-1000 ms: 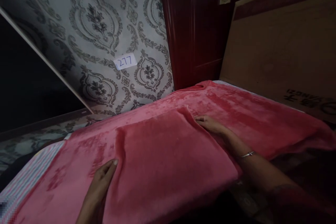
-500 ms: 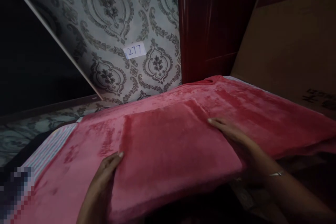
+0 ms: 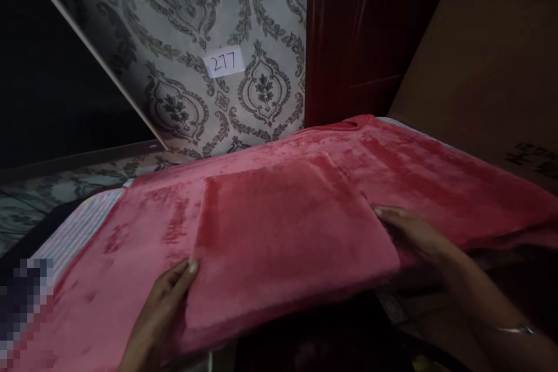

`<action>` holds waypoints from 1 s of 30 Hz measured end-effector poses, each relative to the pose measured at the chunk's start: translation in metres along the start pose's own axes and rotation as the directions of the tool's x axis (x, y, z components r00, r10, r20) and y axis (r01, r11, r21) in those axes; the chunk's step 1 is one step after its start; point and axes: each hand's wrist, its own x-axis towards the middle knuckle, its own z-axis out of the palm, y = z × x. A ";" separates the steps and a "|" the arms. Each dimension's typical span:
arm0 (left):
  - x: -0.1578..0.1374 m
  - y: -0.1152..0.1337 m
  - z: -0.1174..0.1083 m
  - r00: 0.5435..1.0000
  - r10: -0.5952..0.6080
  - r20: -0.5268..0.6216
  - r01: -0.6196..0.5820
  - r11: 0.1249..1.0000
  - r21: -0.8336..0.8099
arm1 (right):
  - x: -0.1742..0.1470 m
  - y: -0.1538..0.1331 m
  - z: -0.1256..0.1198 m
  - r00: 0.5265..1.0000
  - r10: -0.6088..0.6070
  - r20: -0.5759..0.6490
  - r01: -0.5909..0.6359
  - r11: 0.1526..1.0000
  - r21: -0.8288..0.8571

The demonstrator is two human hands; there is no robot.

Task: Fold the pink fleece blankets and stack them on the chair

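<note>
A folded red plush cloth lies flat on a larger red plush blanket, its front side near the blanket's front edge. My left hand is at the left edge of the folded cloth. Its thumb tip touches that edge, and the fingers are extended beside it, partly hidden. On the opposite side, my right hand lies with its fingers stretched out against the right edge of the folded cloth. A thin bangle circles my right wrist.
Patterned wallpaper rises behind, with a paper label "277" on it. A dark screen stands at left, and a dark red panel and a cardboard box at right. Striped fabric shows at the blanket's left edge.
My right hand has slid toward me and to the right along the folded cloth's edge. My left hand has shifted slightly down and left. The view has tilted downward a little.
</note>
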 end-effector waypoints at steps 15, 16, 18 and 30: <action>-0.012 -0.023 -0.003 0.997 0.047 -0.055 -0.042 0.995 0.096 | -0.042 0.032 -0.010 0.993 0.093 -0.068 -0.103 0.981 -0.163; -0.011 -0.024 -0.005 0.992 0.094 -0.086 -0.081 0.987 0.141 | -0.041 0.034 -0.011 0.995 0.057 -0.084 -0.073 0.977 -0.200; -0.006 -0.023 -0.009 0.955 0.234 -0.180 -0.181 0.945 0.271 | -0.038 0.029 -0.012 0.990 -0.060 -0.129 0.017 0.950 -0.312; 0.098 0.079 0.067 0.777 0.565 0.276 -0.478 0.246 0.843 | 0.100 -0.066 0.105 0.801 -0.514 0.307 0.471 0.224 -0.853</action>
